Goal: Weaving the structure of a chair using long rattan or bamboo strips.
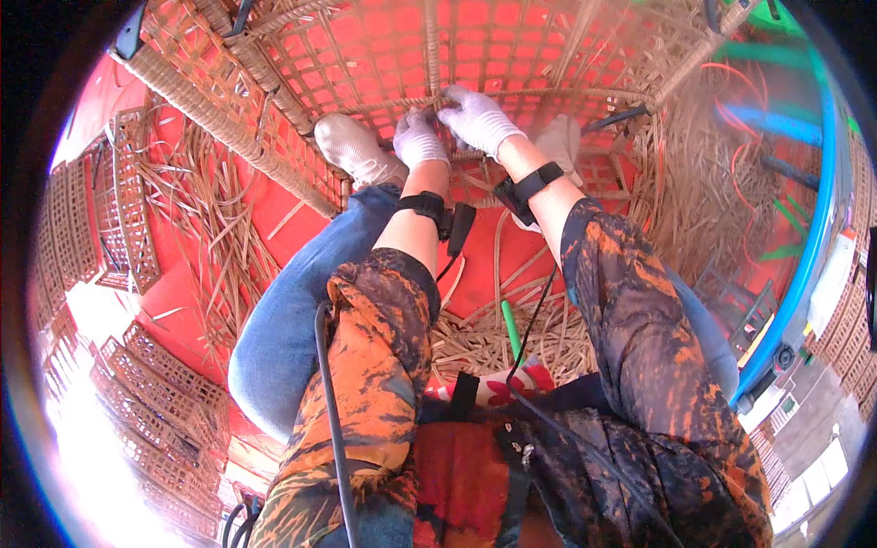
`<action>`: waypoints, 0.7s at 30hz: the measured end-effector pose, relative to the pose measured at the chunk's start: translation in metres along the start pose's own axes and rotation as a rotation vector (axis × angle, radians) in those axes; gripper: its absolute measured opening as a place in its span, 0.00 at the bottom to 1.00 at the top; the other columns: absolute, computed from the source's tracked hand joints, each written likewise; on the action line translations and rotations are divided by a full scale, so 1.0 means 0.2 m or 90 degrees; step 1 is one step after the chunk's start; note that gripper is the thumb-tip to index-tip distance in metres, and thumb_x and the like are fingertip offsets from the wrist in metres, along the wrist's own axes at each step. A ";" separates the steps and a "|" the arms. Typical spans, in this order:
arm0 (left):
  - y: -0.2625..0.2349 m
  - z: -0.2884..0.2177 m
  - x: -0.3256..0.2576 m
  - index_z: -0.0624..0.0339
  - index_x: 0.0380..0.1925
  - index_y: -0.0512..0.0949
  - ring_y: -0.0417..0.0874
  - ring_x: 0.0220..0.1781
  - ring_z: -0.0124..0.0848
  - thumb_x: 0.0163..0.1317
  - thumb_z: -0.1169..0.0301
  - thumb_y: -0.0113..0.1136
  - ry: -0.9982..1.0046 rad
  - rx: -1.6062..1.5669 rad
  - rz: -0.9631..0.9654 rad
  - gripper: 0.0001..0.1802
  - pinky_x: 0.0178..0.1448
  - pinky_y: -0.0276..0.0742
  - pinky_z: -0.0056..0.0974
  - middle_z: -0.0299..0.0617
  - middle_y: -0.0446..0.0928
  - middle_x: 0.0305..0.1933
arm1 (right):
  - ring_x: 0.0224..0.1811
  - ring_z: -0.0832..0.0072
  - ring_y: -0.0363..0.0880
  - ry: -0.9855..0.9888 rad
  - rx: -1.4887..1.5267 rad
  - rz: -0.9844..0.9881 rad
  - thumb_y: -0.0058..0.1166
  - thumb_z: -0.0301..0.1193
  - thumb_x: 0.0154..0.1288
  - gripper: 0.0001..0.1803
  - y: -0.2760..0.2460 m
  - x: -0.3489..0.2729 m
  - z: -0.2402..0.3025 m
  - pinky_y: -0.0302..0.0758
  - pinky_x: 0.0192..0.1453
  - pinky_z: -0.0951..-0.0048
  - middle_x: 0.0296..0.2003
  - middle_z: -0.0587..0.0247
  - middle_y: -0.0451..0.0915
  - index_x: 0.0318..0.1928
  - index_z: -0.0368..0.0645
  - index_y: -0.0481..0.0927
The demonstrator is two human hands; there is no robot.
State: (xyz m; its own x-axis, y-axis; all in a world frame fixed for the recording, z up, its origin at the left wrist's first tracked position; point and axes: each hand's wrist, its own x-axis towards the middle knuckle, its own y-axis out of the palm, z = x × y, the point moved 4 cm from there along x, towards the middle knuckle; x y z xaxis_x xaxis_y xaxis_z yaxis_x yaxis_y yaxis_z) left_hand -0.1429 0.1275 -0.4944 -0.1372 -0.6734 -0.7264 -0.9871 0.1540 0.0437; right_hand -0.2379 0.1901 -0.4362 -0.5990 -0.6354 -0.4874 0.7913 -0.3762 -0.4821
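A large brown wicker frame with an open woven lattice stands in front of me, its edges wrapped in twisted strand. Both my hands wear white gloves and meet at its lower crossbar. My left hand is closed just below the bar, its fingertips bent inward; whatever they grip is hidden. Beside it, my right hand has its fingers curled at the bar, with the fingertips against the wicker. Black straps with small devices circle both wrists. My light shoes rest on either side of the hands.
Loose dry strips lie on the red floor covering and under my legs. A green stick lies among them. Woven panels stand on the left. A blue hoop-like rim curves along the right.
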 end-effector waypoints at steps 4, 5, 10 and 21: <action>-0.01 0.01 0.06 0.64 0.29 0.77 0.72 0.21 0.28 0.66 0.66 0.45 0.089 0.033 0.032 0.15 0.25 0.67 0.35 0.40 0.76 0.23 | 0.26 0.65 0.80 0.113 0.111 0.057 0.51 0.35 0.60 0.17 0.03 0.00 -0.03 0.76 0.32 0.63 0.28 0.51 0.79 0.48 0.44 0.75; -0.01 0.03 0.08 0.65 0.30 0.77 0.73 0.23 0.29 0.66 0.65 0.46 0.060 0.061 0.075 0.15 0.28 0.69 0.35 0.40 0.76 0.24 | 0.26 0.65 0.80 0.088 0.109 0.047 0.51 0.35 0.60 0.17 0.03 -0.01 -0.02 0.76 0.32 0.63 0.28 0.51 0.79 0.48 0.44 0.75; -0.02 0.05 0.20 0.65 0.32 0.78 0.77 0.29 0.30 0.64 0.64 0.48 -0.001 0.187 0.187 0.15 0.33 0.70 0.36 0.42 0.78 0.27 | 0.20 0.76 0.76 -0.021 0.373 -0.186 0.49 0.30 0.65 0.10 -0.01 -0.18 -0.04 0.74 0.23 0.71 0.25 0.59 0.79 0.45 0.43 0.76; 0.01 0.11 0.38 0.53 0.38 0.76 0.72 0.33 0.33 0.63 0.57 0.47 -0.210 0.618 0.330 0.15 0.37 0.66 0.40 0.35 0.77 0.34 | 0.17 0.77 0.72 0.141 0.440 0.072 0.48 0.40 0.65 0.17 0.11 0.02 -0.22 0.67 0.20 0.73 0.18 0.66 0.75 0.25 0.41 0.77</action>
State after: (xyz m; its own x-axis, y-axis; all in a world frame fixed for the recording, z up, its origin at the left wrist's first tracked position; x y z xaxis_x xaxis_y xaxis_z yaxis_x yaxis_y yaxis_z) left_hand -0.1535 0.0925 -0.5650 -0.3387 -0.1664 -0.9261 -0.3193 0.9461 -0.0532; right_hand -0.2288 0.2090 -0.4805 -0.4627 -0.5719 -0.6774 0.7026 -0.7025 0.1132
